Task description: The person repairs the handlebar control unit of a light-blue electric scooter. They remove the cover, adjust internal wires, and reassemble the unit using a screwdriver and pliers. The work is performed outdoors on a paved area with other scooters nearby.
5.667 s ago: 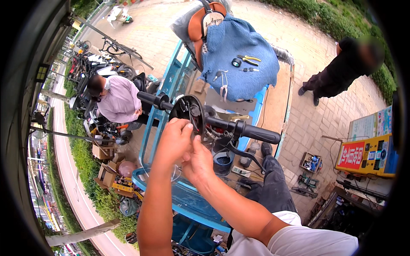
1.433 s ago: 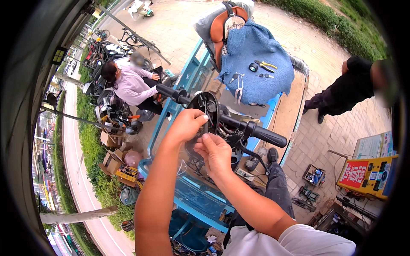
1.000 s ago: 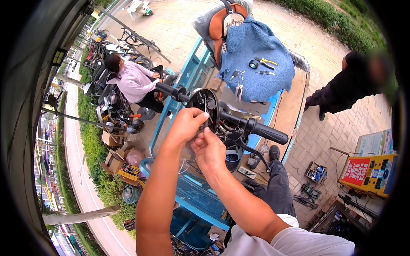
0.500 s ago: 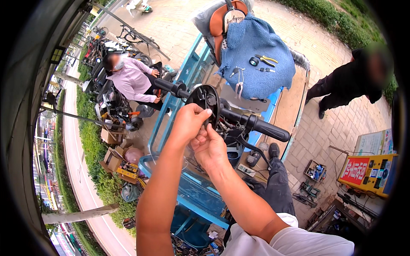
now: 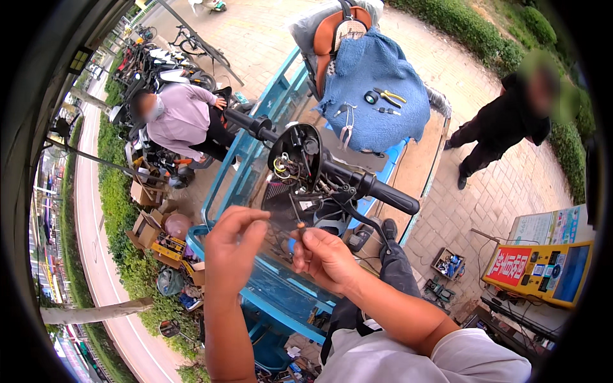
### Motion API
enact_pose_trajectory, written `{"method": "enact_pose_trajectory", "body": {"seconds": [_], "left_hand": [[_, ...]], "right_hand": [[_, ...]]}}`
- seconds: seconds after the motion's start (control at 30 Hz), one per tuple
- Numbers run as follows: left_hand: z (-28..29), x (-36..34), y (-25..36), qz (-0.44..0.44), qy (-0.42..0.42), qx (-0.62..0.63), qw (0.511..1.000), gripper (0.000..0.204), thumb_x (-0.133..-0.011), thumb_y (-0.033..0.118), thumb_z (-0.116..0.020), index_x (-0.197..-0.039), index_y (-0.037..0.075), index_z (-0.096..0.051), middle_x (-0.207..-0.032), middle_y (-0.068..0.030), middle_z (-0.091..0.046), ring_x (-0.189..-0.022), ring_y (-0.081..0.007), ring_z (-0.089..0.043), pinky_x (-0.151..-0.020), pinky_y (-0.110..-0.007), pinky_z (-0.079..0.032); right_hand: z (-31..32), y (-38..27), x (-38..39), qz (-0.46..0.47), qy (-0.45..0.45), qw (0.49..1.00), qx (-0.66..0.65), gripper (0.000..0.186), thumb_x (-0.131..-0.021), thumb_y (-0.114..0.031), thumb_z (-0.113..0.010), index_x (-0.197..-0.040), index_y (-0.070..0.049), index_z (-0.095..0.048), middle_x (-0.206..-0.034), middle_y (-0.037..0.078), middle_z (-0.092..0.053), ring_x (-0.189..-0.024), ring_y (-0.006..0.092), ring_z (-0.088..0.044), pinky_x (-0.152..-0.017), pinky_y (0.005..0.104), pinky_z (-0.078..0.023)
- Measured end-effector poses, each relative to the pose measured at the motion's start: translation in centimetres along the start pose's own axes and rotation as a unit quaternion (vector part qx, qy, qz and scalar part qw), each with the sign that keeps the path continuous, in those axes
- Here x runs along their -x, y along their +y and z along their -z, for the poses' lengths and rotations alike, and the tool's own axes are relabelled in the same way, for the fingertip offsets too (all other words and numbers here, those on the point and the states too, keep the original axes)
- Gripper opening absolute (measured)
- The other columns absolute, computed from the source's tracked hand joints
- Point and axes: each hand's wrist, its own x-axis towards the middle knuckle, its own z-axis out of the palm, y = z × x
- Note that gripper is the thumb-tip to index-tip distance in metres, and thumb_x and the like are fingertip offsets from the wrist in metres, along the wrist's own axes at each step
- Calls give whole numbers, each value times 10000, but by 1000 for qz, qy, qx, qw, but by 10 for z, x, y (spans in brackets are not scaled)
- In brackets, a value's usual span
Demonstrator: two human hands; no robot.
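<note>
Fingers parted, the left hand [image 5: 231, 249] hovers left of the right hand [image 5: 327, 256], which pinches an orange-tipped part [image 5: 301, 226] on the handlebar's [image 5: 373, 186] near side.

1. one view, worn on the person's head: the left of two wide fisheye cameras set side by side.
2. it looks steeply down and forward, so the left hand [image 5: 236, 249] and right hand [image 5: 325, 258] fall near the middle, with the forearms [image 5: 227, 332] entering from below.
3. the hands are nearest the lens; the handlebar [image 5: 367, 185] sits just beyond them, the blue cloth [image 5: 383, 76] farther out toward the top.
4. the wearer's pale shirt [image 5: 428, 357] shows at the bottom edge.
5. coverage runs from the road [image 5: 96, 223] at left to the yellow box [image 5: 536, 255] at right.
6. straight edges bow toward the blackened rim.
</note>
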Motion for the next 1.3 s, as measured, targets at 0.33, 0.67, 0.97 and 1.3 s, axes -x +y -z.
{"method": "enact_pose_trajectory", "body": {"seconds": [0.33,0.67,0.97,1.3], "left_hand": [[9,116,-43,69,151,270,948,197,-905,136,-629,-1004,-31,-667,-926,-83,-614,-819,-182,-585,-725,-332,-487],[-7,103,-56,142,214,344,903,205,-917,136,-619,-1020,-39,-652,-910,-93,-616,-800,-184,-595,-705,-341,-514],[-23,101,-41,188,285,365,866,213,-928,135,-611,-1034,-47,-639,-896,-101,-618,-783,-186,-603,-686,-348,-537],[-27,133,-28,168,337,401,835,221,-939,135,-601,-1050,-55,-623,-880,-111,-620,-764,-188,-613,-666,-357,-563]], "right_hand": [[1,-97,86,29,124,982,140,289,-997,-232,-581,-1171,-2,-558,-780,57,-624,-660,141,-586,-670,298,-498],[30,-231,53,161,218,938,216,284,-996,-241,-559,-1161,-11,-547,-718,62,-600,-616,167,-560,-653,357,-459],[70,-303,-13,85,248,933,247,269,-987,-232,-562,-1130,-5,-563,-706,63,-585,-614,174,-517,-638,342,-440],[51,-306,-79,-18,169,933,318,286,-984,-227,-577,-1135,15,-556,-721,61,-586,-638,163,-532,-648,318,-446]]}}
